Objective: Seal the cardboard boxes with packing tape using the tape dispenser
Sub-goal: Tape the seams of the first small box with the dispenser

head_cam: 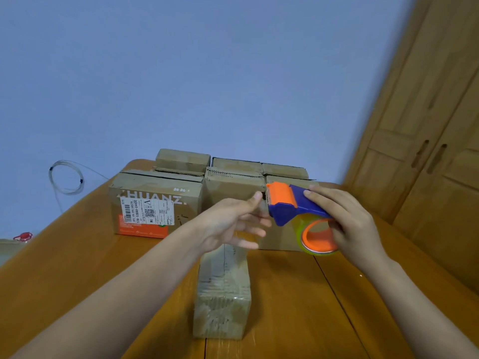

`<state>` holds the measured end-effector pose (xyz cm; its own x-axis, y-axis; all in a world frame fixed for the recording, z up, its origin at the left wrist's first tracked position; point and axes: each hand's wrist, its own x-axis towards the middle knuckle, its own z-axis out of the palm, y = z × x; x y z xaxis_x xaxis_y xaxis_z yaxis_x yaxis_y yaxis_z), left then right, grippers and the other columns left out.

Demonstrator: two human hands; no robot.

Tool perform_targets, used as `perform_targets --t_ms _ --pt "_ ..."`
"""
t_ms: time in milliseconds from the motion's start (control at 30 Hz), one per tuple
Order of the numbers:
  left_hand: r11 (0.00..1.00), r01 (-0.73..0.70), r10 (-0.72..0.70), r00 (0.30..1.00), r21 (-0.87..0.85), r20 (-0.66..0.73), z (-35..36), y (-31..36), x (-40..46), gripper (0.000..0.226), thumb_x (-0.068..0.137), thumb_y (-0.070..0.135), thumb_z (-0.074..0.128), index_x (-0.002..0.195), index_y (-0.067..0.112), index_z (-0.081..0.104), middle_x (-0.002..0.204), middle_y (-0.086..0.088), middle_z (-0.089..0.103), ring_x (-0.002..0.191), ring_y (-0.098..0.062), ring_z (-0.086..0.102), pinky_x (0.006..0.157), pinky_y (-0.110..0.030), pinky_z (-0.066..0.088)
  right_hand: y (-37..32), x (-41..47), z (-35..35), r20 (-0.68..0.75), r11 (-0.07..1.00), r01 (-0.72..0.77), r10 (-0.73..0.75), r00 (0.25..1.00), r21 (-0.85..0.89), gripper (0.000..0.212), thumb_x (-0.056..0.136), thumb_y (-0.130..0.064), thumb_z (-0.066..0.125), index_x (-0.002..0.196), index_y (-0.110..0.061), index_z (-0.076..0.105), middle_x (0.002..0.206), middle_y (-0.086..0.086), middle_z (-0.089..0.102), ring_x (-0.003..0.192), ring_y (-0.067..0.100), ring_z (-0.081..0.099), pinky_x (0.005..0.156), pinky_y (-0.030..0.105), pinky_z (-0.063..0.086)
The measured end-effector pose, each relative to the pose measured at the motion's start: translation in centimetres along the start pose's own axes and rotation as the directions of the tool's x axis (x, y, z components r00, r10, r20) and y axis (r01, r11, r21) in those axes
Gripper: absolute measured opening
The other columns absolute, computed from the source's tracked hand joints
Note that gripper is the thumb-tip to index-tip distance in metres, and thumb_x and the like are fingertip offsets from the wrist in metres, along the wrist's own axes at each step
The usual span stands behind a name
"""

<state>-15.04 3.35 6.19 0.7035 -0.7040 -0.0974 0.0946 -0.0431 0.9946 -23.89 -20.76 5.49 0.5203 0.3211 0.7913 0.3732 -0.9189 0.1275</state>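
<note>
A narrow cardboard box (223,294) lies lengthwise on the wooden table (77,268) in front of me, with glossy tape over its near end. My right hand (347,224) grips a blue and orange tape dispenser (293,206) holding a clear tape roll (317,237), raised above the box's far end. My left hand (233,221) hovers just left of the dispenser with fingers spread and holds nothing. Several more cardboard boxes (233,182) stand in a row behind.
A larger box with a white shipping label (147,211) stands at the back left. A coil of clear tubing (66,177) hangs on the blue wall. Wooden cabinet doors (427,164) rise to the right. A red object (23,237) sits at the left edge.
</note>
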Motion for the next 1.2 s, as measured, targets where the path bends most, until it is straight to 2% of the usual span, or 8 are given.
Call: perform_targets --t_ms 200,333,533,633,700,833,967,1200 --pt "0.997 -0.057 0.056 0.998 -0.055 -0.034 -0.3 -0.1 -0.2 0.015 0.092 0.020 0.061 0.093 0.010 0.070 0.083 -0.006 0.070 0.070 -0.013 0.066 0.068 -0.035 0.059 -0.1 0.0 0.5 0.009 1.000 0.015 -0.015 1.000 0.024 0.045 0.088 -0.008 0.039 0.128 -0.010 0.059 0.130 0.008 0.059 0.116 0.026 0.055 0.091 0.034 0.047" --pt "0.999 -0.048 0.047 0.996 -0.018 -0.075 -0.9 -0.4 -0.2 0.017 0.091 0.024 0.062 0.090 0.009 0.071 0.080 -0.007 0.070 0.071 -0.016 0.067 0.078 -0.040 0.056 -0.1 -0.2 0.6 0.053 0.998 0.056 -0.055 0.997 -0.030 0.043 0.090 -0.013 0.039 0.127 -0.010 0.061 0.130 0.006 0.060 0.117 0.026 0.057 0.087 0.041 0.053" --pt "0.998 0.020 -0.027 0.993 -0.062 -0.115 -1.3 -1.0 0.2 0.024 0.087 0.032 0.065 0.079 0.009 0.069 0.072 -0.006 0.069 0.068 -0.016 0.069 0.068 -0.034 0.059 -1.0 1.2 0.7 0.123 0.969 0.144 -0.120 0.985 -0.201 0.041 0.079 -0.015 0.042 0.118 -0.016 0.055 0.115 0.004 0.068 0.109 0.026 0.058 0.088 0.039 0.048" --pt "0.994 0.049 -0.061 0.991 -0.102 -0.123 -1.2 -1.3 0.7 0.021 0.090 0.026 0.063 0.081 0.007 0.067 0.070 -0.005 0.069 0.064 -0.015 0.068 0.067 -0.033 0.059 -2.0 1.6 1.7 0.153 0.972 0.072 -0.038 0.987 -0.223 0.040 0.064 -0.002 0.066 0.103 -0.009 0.060 0.107 0.010 0.070 0.096 0.034 0.066 0.089 0.052 0.048" --pt "0.989 0.059 -0.078 0.987 -0.137 -0.139 -1.2 -1.4 1.0 0.021 0.091 0.024 0.062 0.080 0.007 0.065 0.069 -0.006 0.068 0.064 -0.015 0.068 0.068 -0.033 0.059 -2.4 1.8 2.1 0.154 0.978 0.017 0.015 0.988 -0.209 0.051 0.051 0.005 0.075 0.098 -0.008 0.060 0.100 0.010 0.070 0.086 0.034 0.067 0.076 0.042 0.053" --pt "0.998 0.028 -0.035 0.988 -0.054 -0.151 -1.6 -1.5 1.2 0.021 0.090 0.025 0.064 0.077 0.009 0.067 0.071 -0.005 0.068 0.068 -0.015 0.068 0.067 -0.029 0.057 -1.6 1.9 2.5 0.170 0.970 0.067 -0.027 0.985 -0.235 0.057 0.055 0.007 0.072 0.105 -0.014 0.054 0.098 0.007 0.067 0.079 0.030 0.065 0.054 0.019 0.036" --pt "1.000 0.003 -0.004 0.977 -0.009 -0.214 -1.8 -1.3 1.5 0.021 0.088 0.024 0.067 0.073 0.009 0.068 0.068 -0.006 0.068 0.064 -0.015 0.067 0.063 -0.025 0.055 0.0 2.5 2.9 0.228 0.937 0.167 -0.098 0.969 -0.306 0.082 0.056 0.010 0.079 0.127 -0.016 0.046 0.104 0.011 0.065 0.079 0.032 0.063 0.047 0.029 0.046" --pt "0.999 0.028 -0.018 0.956 0.031 -0.292 -3.4 -0.2 2.1 0.018 0.085 0.022 0.070 0.078 0.006 0.068 0.068 -0.007 0.070 0.064 -0.016 0.070 0.058 -0.024 0.054 1.4 3.4 3.2 0.266 0.929 0.231 -0.154 0.952 -0.290 0.087 0.060 -0.002 0.086 0.134 -0.017 0.042 0.115 0.010 0.065 0.093 0.031 0.065 0.054 0.033 0.054"
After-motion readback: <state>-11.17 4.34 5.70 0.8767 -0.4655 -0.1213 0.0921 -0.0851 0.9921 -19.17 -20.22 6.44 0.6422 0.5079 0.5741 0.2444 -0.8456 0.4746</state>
